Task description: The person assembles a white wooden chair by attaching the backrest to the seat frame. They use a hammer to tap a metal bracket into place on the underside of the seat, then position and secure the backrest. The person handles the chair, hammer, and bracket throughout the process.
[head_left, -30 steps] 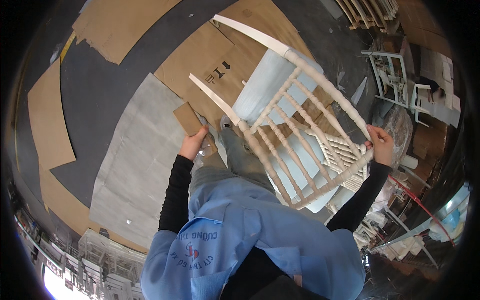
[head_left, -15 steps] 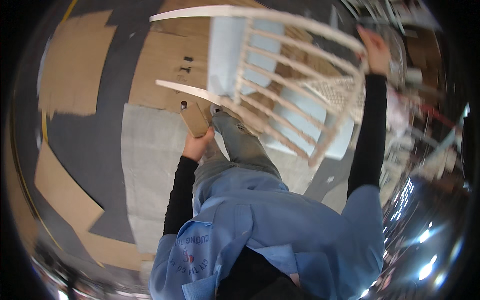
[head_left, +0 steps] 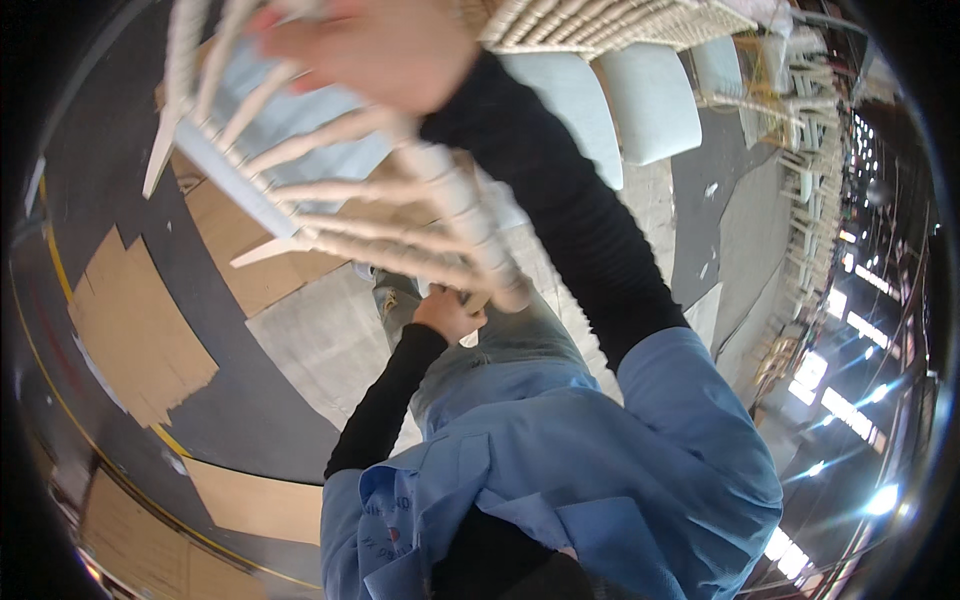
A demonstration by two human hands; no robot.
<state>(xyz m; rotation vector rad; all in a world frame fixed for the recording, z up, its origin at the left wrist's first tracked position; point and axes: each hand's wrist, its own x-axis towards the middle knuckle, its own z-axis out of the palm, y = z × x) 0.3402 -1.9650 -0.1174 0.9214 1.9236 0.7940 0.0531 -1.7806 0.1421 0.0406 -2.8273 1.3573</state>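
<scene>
A cream wooden chair point(head_left: 370, 188) with ringed spindles is tilted in front of me, its back toward me. My right hand point(head_left: 385, 50), smeared by motion, is over the upper part of the chair back and hides some of it; whether its fingers grip the rail cannot be made out. Below the rail's lower end, close to my thighs, my left hand point(head_left: 450, 315) is closed around a small tan block point(head_left: 476, 302). Only an edge of that block shows, along with something dark beside it.
Pale blue-white seats point(head_left: 650, 100) stand in a row at the far right, beside ringed chair backs point(head_left: 600, 25). More chairs point(head_left: 800, 200) line the right side. Cardboard sheets point(head_left: 145, 330) and a grey mat point(head_left: 320, 345) lie on the dark floor.
The chair has turned and shifted left, nearer to me. My right hand swung from the far right to the upper middle. My left hand moved right and closer with the tan block.
</scene>
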